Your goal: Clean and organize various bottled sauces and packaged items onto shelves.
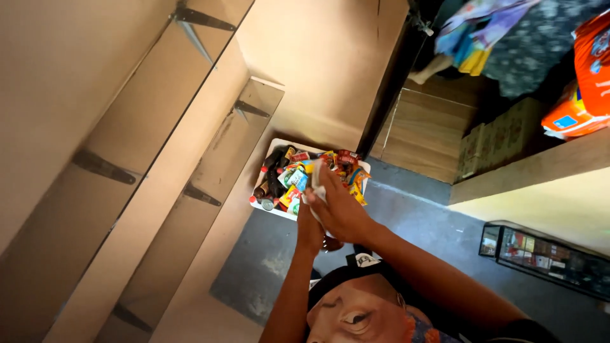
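Note:
My right hand (340, 209) lies over my left hand (309, 230); the two are pressed together at mid-frame. A small white cloth (316, 181), or perhaps paper, sticks out between them at the fingertips. Both hands seem closed on it, but the left fingers are mostly hidden under the right hand. Below the hands, on the grey floor, stands a white box (274, 147) filled with several colourful packets (293, 178) and dark bottles (270, 171).
Two glass shelves (210, 165) on black brackets (101, 166) run along the beige wall at left. At right are a wooden panel (426, 130), a carton (499, 136), orange bags (588, 76) on a counter and a glass display case (546, 254).

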